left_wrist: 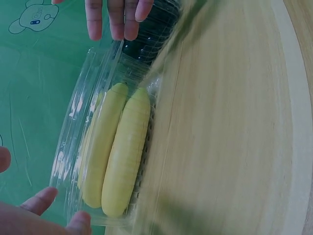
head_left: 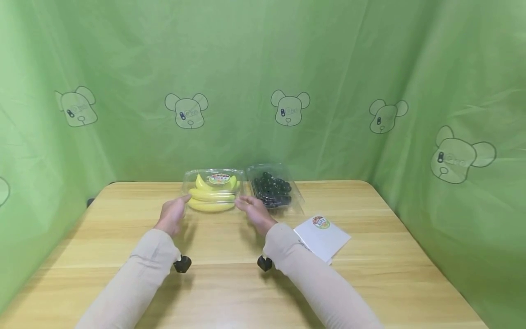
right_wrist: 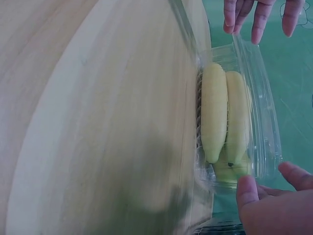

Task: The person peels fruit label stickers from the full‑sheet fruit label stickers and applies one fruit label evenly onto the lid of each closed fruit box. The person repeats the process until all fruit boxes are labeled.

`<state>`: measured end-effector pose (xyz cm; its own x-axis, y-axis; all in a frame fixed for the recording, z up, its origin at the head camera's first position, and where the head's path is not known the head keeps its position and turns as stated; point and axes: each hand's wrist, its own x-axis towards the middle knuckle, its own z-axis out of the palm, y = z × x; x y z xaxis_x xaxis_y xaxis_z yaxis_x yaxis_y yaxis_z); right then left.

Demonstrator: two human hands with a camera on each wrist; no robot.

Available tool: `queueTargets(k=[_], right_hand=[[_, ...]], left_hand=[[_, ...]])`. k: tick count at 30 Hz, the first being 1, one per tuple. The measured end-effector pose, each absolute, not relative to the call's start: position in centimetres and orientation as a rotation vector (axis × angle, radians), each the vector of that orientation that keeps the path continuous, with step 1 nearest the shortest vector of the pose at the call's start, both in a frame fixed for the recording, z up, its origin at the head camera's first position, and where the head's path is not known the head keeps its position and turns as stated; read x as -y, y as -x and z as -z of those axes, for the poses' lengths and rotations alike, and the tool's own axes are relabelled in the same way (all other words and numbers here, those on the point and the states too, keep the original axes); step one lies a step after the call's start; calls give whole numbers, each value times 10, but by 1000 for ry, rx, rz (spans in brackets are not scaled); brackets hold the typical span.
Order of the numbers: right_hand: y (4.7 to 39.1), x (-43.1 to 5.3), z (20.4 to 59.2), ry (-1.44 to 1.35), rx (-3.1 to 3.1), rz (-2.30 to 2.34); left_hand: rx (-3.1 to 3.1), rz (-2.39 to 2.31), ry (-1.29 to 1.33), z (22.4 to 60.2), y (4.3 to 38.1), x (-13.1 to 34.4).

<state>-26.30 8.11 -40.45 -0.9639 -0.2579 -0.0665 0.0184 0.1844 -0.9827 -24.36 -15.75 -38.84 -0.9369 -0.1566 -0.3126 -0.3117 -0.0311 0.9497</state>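
A clear plastic clamshell box [head_left: 190, 177] with yellow bananas [head_left: 211, 207] inside sits at the back of the table, lid down, a round fruit sticker [head_left: 219, 178] on top. My left hand [head_left: 172, 215] is at its left end, fingertips right by the plastic. At the opposite end is my right hand [head_left: 256, 214], its fingers extended toward the box's corner. In the left wrist view, the left thumb and fingers [left_wrist: 43, 199] are spread around the near end. The right wrist view has the right hand [right_wrist: 279, 208] spread likewise, with nothing gripped.
Just right of the banana box stands another clear box [head_left: 297, 194] of dark grapes [head_left: 273, 187]. Nearer, on the right, lies a white stack of sheets [head_left: 322, 240] with a round fruit sticker [head_left: 321, 222] on top. A green curtain [head_left: 246, 55] encloses the wooden table [head_left: 222, 292].
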Motion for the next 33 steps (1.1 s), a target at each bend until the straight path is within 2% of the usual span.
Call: queueTargets(k=[17,33], right_hand=[[265,-82,403,209,-2134,1935],[261,-86,404,209,-2296,1897]], left_hand=[[-2109,-2084,493,391,245,155],[-2183,-2112,466,389,243,149]])
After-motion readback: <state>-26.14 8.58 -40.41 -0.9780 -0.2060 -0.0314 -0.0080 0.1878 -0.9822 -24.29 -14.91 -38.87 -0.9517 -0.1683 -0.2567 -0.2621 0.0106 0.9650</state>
